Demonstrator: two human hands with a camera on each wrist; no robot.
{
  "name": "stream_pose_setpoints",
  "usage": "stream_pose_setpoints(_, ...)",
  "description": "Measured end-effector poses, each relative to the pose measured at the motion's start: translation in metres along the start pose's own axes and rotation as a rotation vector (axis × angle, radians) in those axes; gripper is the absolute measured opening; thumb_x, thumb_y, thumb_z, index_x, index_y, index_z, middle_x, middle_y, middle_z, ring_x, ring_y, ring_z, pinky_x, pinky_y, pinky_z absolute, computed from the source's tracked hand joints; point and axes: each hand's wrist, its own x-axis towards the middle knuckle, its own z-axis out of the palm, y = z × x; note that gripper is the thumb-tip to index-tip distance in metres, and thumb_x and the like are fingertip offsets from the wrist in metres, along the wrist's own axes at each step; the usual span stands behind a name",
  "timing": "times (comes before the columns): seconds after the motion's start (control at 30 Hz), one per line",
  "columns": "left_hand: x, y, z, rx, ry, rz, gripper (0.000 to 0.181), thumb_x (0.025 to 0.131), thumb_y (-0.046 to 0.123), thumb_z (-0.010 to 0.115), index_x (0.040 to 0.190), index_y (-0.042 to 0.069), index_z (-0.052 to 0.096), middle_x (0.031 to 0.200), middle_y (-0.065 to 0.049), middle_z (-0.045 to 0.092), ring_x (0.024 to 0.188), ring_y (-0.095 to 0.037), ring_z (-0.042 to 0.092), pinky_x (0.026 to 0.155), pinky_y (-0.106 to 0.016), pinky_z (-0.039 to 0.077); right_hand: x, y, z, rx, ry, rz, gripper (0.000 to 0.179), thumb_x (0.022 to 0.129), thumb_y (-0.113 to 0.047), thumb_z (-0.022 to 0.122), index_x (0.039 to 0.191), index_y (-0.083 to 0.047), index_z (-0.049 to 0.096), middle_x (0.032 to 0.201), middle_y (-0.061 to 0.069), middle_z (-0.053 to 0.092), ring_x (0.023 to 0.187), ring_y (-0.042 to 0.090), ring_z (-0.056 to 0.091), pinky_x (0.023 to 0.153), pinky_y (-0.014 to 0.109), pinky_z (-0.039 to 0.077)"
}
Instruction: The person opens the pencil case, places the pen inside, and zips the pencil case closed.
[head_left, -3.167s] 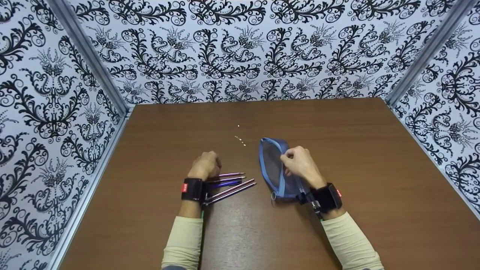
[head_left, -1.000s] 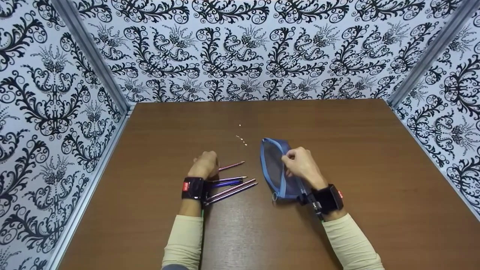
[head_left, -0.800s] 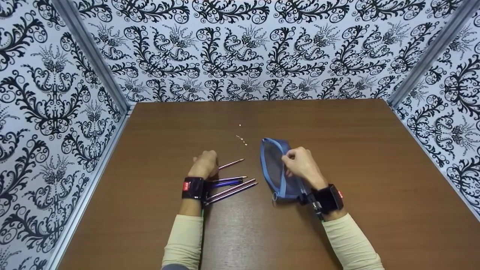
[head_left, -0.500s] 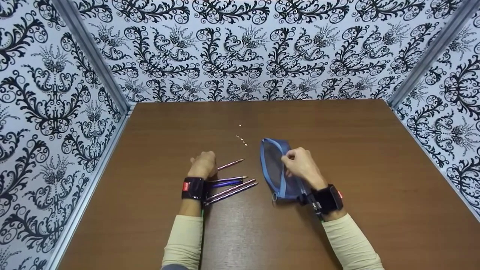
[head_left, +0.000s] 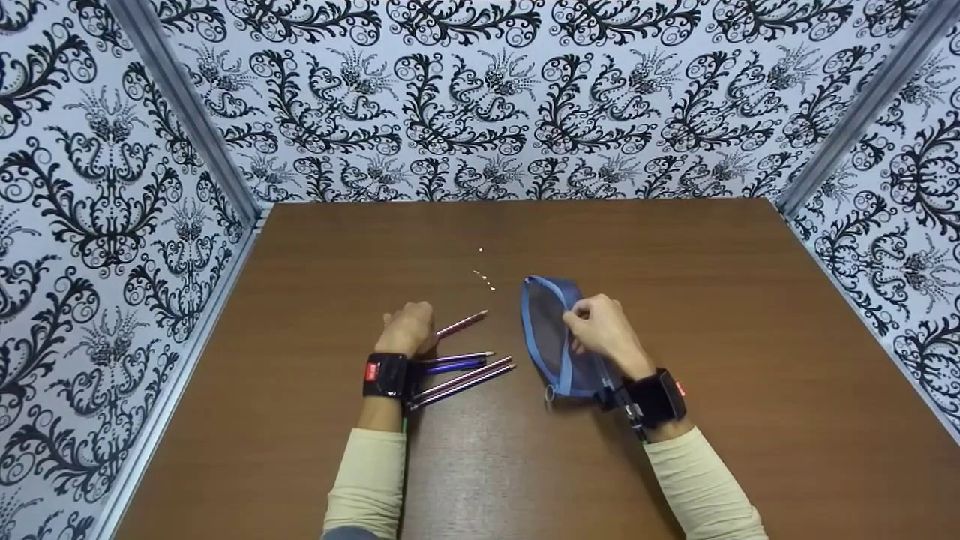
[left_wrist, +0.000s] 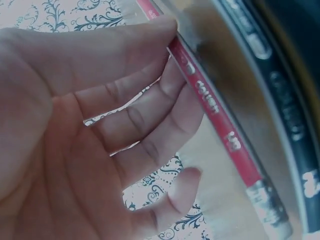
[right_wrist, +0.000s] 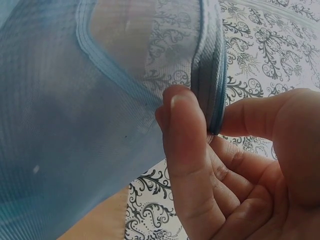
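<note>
In the head view my left hand (head_left: 407,328) is left of centre, over the far side of a loose group of pencils. Thumb and fingertips pinch a red-pink striped pencil (head_left: 463,322), whose tip points right and away from me. The left wrist view shows this pencil's (left_wrist: 220,117) lettering and its eraser end. To the right, a blue mesh pencil case (head_left: 527,334) lies unzipped, its mouth gaping to the left. My right hand (head_left: 602,330) pinches the near-right zip edge (right_wrist: 212,75) of the mouth between thumb and fingers.
Close under my left wrist lie a purple pencil (head_left: 469,357), a blue pen (head_left: 455,367), a pink striped pencil (head_left: 480,373) and a dark striped pencil (head_left: 480,383). Small white specks (head_left: 484,278) dot the table behind. Patterned walls (head_left: 480,112) enclose the table's back and sides.
The red-pink pencil, beside the others at first, has swung its tip away from me and apart from the group. My left hand has turned slightly with it. The right hand keeps its hold.
</note>
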Motion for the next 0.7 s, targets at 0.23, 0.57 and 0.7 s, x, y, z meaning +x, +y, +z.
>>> stream_pose_setpoints(0.23,-0.0014,0.0018,-0.0031,-0.034,0.042,0.080,0.016,0.081,0.002,0.064,0.082,0.011,0.077,0.096,-0.009,0.074,0.096,-0.031,0.069,0.085,-0.050,0.056,0.0001,-0.0002,-0.0001,-0.009,0.001,0.005,0.026,0.091,-0.013,0.058,0.069,-0.004,0.069,0.054,0.003,0.065,0.043,0.014,0.062,0.043,0.028,0.053)
stream_pose_setpoints(0.57,-0.0006,0.0052,-0.0055,-0.069,0.208,0.187,0.011,0.081,0.003,0.066,0.085,0.009,0.075,0.090,-0.011,0.073,0.090,-0.036,0.069,0.077,-0.053,0.056,0.0000,-0.0003,-0.0009,0.005,-0.009,0.014,0.025,0.093,-0.014,0.059,0.074,-0.001,0.070,0.057,0.004,0.066,0.045,0.015,0.063,0.045,0.029,0.055)
stream_pose_setpoints(0.7,-0.0006,0.0059,-0.0054,-0.121,0.241,0.223,0.013,0.083,0.003,0.066,0.091,0.008,0.076,0.089,-0.008,0.074,0.090,-0.033,0.070,0.077,-0.052,0.055,0.0001,0.0003,-0.0006,0.010,-0.008,0.006,0.026,0.093,-0.013,0.058,0.075,0.001,0.070,0.057,0.004,0.066,0.045,0.015,0.063,0.045,0.028,0.055)
